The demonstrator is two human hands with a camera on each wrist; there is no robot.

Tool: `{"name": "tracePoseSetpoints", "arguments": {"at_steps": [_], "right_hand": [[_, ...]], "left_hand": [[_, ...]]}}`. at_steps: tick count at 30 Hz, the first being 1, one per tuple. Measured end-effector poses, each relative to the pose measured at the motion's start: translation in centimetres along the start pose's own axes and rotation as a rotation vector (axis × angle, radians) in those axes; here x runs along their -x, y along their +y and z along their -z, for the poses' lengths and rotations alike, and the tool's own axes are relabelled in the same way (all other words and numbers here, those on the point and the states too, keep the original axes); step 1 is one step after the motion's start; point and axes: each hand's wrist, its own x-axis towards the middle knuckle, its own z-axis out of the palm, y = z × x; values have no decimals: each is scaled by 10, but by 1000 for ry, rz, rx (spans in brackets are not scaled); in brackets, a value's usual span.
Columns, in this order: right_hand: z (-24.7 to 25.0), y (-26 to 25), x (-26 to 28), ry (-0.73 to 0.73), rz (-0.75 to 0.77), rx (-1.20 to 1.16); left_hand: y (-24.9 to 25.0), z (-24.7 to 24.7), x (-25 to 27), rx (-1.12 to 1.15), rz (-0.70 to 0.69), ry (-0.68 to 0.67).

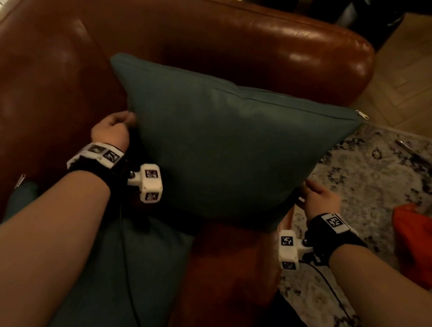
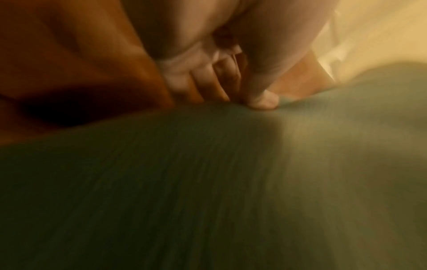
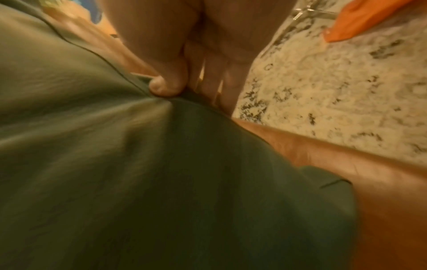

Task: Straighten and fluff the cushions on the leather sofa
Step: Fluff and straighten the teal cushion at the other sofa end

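Note:
A teal square cushion [image 1: 226,148] stands upright against the armrest end of the brown leather sofa [image 1: 217,34], its zip seam along the top. My left hand [image 1: 113,129] grips the cushion's left edge, thumb in front [image 2: 263,102] and fingers behind the cushion [image 2: 208,173]. My right hand [image 1: 319,195] pinches the cushion's right edge, the thumb [image 3: 164,87] pressing a fold into the cushion's fabric [image 3: 115,164]. A second teal cushion [image 1: 117,271] lies flat on the seat under my left forearm.
The sofa's armrest [image 1: 317,58] curves behind the cushion. To the right lie a grey patterned rug [image 1: 376,173], an orange cloth [image 1: 417,241] on it, a metal leg [image 1: 417,160], and wooden flooring [image 1: 417,74] beyond. A dark bin [image 1: 365,18] stands behind the sofa.

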Motion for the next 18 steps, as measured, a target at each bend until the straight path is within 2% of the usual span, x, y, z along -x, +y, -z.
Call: {"name": "tracePoseSetpoints", "arguments": {"at_steps": [4, 7, 9, 11, 13, 16, 18], "right_hand": [[6, 2, -6, 33, 49, 4], [8, 10, -1, -37, -29, -65], [9, 19, 2, -93, -124, -140], [5, 30, 1, -128, -207, -108], [-1, 32, -3, -70, -246, -36], [-5, 27, -8, 115, -200, 64], [-3, 28, -11, 161, -153, 59]], "left_hand": [[-3, 3, -13, 22, -38, 87], [-20, -4, -5, -35, -5, 60], [-41, -11, 0, -220, 153, -56], [-48, -15, 9, -587, 251, -157], [-54, -14, 6, -804, 235, -256], [-54, -6, 1, -968, 82, -249], [-54, -3, -1, -1041, 52, -265]]}}
